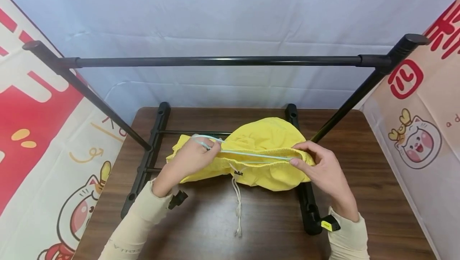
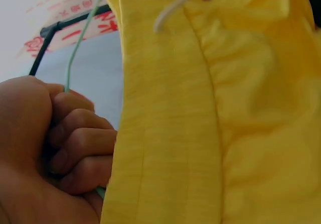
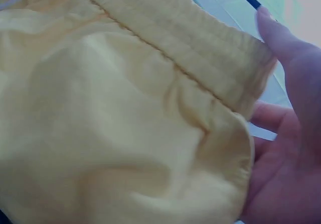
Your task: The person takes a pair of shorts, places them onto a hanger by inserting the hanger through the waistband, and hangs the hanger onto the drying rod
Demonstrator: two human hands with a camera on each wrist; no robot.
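Note:
A pair of yellow shorts [image 1: 269, 132] lies bunched across the table, its gathered waistband facing me and held partly open. A thin pale blue-green hanger [image 1: 251, 154] runs along the inside of that waistband. My left hand [image 1: 194, 156] grips the hanger at its left part; in the left wrist view its fingers [image 2: 83, 138] are curled round it beside the waistband. At the waistband's right end my right hand [image 1: 327, 168] pinches the cloth, thumb on the near side and fingers behind. A white drawstring [image 1: 238, 208] with a small black cord lock [image 1: 238, 173] hangs from the front.
A black rack stands over the brown table [image 1: 223, 232], with a top bar [image 1: 219, 61] beyond the hands and slanted posts at both sides. Its left foot [image 1: 151, 160] and right foot [image 1: 308, 208] rest on the tabletop. Pale cloth [image 1: 223, 16] hangs behind.

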